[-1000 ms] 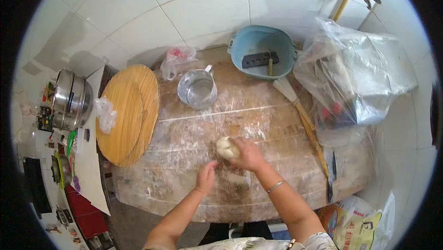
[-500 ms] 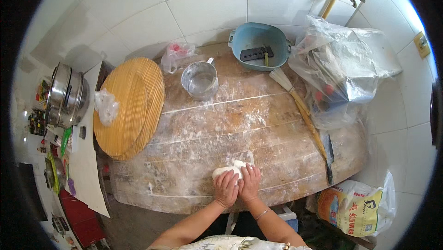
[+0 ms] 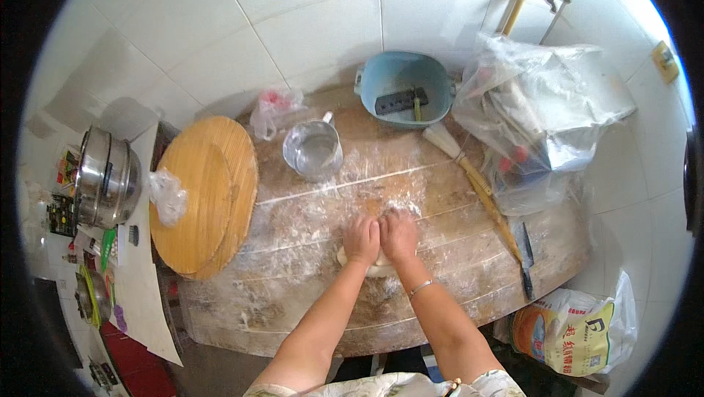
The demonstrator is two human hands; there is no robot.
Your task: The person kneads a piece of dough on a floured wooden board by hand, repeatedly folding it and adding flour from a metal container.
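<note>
While both hands (image 3: 380, 239) press side by side, dough (image 3: 374, 265) flattened — lying crosswise.

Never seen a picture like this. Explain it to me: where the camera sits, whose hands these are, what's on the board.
The camera sits on a person's head and looks down, so the round lens bends straight edges. The forearms from the bottom are that person's own. The left hand and right hand press side by side on a lump of dough on a floury wooden board. Behind are a glass measuring jug, a blue basin, a long rolling pin, a round wooden lid and plastic bags.
</note>
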